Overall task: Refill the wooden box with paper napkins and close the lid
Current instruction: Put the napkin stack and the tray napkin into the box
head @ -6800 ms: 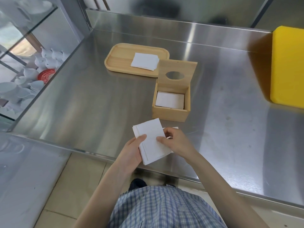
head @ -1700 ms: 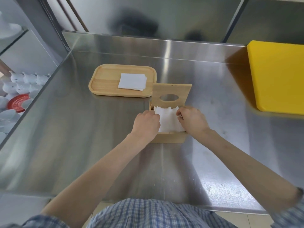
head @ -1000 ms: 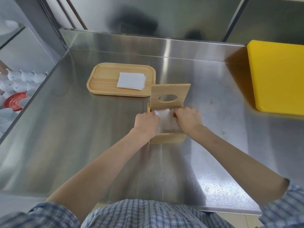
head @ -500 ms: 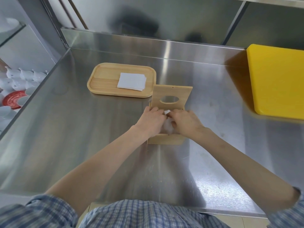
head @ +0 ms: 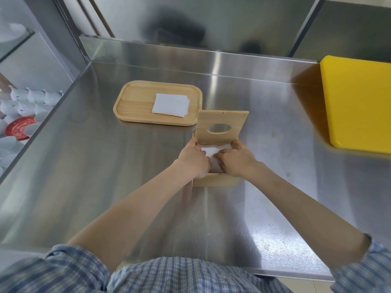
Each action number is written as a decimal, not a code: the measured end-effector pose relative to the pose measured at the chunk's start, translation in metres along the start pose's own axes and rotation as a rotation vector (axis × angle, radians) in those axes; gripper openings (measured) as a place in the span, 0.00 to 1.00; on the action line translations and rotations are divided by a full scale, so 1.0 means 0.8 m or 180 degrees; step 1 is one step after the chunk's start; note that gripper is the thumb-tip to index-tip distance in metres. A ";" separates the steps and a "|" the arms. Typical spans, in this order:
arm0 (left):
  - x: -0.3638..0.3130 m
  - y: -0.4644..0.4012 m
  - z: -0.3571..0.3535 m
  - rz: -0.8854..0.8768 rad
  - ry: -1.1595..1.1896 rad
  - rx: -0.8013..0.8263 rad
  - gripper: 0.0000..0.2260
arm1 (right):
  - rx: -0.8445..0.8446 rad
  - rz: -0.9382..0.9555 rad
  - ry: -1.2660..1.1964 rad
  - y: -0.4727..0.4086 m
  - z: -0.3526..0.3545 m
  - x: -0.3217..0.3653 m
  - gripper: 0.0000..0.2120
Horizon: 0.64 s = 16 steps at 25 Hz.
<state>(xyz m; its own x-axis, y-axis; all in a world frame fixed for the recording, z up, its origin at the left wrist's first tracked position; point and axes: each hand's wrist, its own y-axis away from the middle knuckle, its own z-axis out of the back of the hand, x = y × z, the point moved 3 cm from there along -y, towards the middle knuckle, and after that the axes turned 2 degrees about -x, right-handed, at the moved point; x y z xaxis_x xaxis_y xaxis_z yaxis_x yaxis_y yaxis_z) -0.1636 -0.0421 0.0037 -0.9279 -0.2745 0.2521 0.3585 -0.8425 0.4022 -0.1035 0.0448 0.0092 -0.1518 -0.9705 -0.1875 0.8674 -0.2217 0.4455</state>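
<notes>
The wooden box (head: 214, 181) stands mid-table with its lid (head: 222, 121) tilted up at the back, an oval hole cut in it. White paper napkins (head: 209, 152) lie inside the box. My left hand (head: 193, 160) and my right hand (head: 236, 160) are both inside the opening, fingers curled down onto the napkins and meeting in the middle, covering most of the stack. A second stack of paper napkins (head: 170, 105) rests on a wooden tray (head: 135, 98) behind and to the left of the box.
A thick yellow board (head: 359, 102) lies at the right edge of the steel table. A raised steel backsplash (head: 190, 53) runs along the far side. White cups (head: 27, 100) and a red plate (head: 19, 127) sit on a lower shelf to the left.
The napkin stack I held near the table's front edge is now in the box. In the last second my hands came together over it, then spread slightly, showing more white paper.
</notes>
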 end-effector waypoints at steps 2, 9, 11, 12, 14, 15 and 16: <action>0.001 0.005 0.003 0.0020 0.0249 -0.0228 0.18 | -0.0144 -0.0024 -0.0190 0.003 0.002 0.000 0.15; 0.025 0.046 0.009 0.0191 0.2200 -0.1207 0.17 | -0.0908 -0.0316 -0.1654 0.034 0.029 0.009 0.19; 0.042 0.062 0.007 0.0446 0.2596 -0.1382 0.16 | -0.1110 -0.0379 -0.2097 0.039 0.033 0.013 0.19; 0.051 0.068 0.004 0.0580 0.2755 -0.1429 0.16 | -0.1171 -0.0395 -0.2298 0.040 0.034 0.016 0.18; 0.069 0.077 -0.004 0.0867 0.3011 -0.1473 0.16 | -0.1237 -0.0413 -0.2646 0.039 0.039 0.027 0.18; 0.078 0.080 -0.008 0.1013 0.3122 -0.1492 0.16 | -0.1280 -0.0405 -0.2786 0.037 0.042 0.033 0.17; 0.087 0.083 -0.011 0.1161 0.3224 -0.1513 0.16 | -0.1342 -0.0394 -0.2902 0.035 0.046 0.040 0.18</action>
<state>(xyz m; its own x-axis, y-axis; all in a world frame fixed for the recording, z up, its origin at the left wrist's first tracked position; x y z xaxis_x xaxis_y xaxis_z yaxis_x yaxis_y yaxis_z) -0.2056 -0.1215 0.0400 -0.5127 -0.5978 -0.6163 0.7442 -0.6673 0.0282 -0.1017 0.0042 0.0475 -0.4031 -0.6846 0.6074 0.8910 -0.4451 0.0897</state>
